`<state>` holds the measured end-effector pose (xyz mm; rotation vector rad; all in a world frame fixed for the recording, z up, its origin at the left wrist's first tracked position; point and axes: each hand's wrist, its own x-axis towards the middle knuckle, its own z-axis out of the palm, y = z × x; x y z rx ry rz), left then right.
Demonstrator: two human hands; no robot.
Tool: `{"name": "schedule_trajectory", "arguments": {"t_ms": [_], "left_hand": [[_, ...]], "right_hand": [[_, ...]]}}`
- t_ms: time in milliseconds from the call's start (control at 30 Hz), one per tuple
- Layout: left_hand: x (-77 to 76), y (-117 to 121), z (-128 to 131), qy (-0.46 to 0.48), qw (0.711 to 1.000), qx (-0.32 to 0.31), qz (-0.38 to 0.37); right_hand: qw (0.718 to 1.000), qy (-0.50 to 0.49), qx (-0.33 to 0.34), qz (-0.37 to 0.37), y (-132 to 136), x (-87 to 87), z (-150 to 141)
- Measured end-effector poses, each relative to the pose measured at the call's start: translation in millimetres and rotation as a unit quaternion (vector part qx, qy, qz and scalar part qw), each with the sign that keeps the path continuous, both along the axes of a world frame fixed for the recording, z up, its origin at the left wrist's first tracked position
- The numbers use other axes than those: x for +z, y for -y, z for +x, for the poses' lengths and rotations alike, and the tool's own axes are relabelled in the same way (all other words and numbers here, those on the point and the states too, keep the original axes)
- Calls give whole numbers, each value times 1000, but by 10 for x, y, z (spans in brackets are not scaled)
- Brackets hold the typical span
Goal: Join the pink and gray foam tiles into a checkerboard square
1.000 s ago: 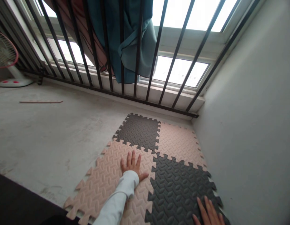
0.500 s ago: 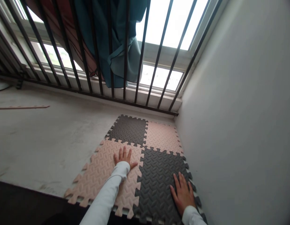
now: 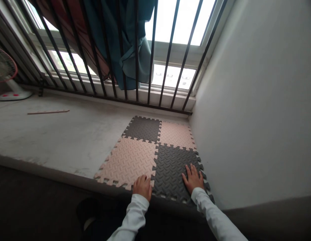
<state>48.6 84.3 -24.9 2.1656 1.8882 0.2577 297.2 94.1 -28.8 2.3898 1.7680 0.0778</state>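
Four interlocking foam floor tiles lie in a two-by-two checker of dark grey and pale pink, with a dark tile (image 3: 142,129) and a pink tile (image 3: 175,135) at the far side. My left hand (image 3: 142,187) rests on the near edge of the nearer pink tile (image 3: 126,160), its fingers pointing away from me. My right hand (image 3: 192,179) lies flat on the nearer dark grey tile (image 3: 170,170), fingers spread. Both white sleeves reach in from the bottom of the view. Neither hand holds anything.
The tiles sit on a raised concrete ledge (image 3: 65,140) against a white wall (image 3: 248,100) on the right. Black window bars (image 3: 167,50) and a hanging teal curtain (image 3: 130,43) stand behind. A thin wooden strip (image 3: 48,112) and a floor fan (image 3: 6,73) are at the left.
Both hands have slid toward me, to the near part of the tiles. The view has shifted, so the whole tile square and the ledge's near edge now show.
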Motion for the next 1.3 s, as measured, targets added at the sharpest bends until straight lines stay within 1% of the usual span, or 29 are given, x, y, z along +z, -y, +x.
{"name": "schedule_trajectory", "arguments": {"t_ms": [100,267,467,567,667,767,900,967,1167,1300], "left_hand": [[-1,80,-160,-11,999,33,5],[29,45,-353,-14,995,102,8],[71,19,-324,-18,976,218,-11],[55,26,-313,-22,968,249,-2],[-12,51,-364,-29,967,252,15],[-87,70,-452,-45,965,257,14],[-145,63,-538,-55,969,241,9],[-156,52,-548,-58,970,235,25],[-147,31,-544,-39,965,245,86],[-132,43,-572,-16,967,229,108]], "right_hand": [[1000,6,-2,1,-4,22,-14],[1000,7,-5,7,-15,24,-26],[1000,17,-1,16,-23,-19,-17],[1000,17,-2,12,-29,-15,-23],[1000,14,-6,10,-33,-5,-32],[1000,8,-6,13,-33,-11,-32],[1000,0,-2,24,-29,-43,-21],[1000,-5,0,29,-29,-55,-19],[999,-11,-5,30,-37,-67,-25],[1000,-12,-5,28,-42,-74,-19]]}}
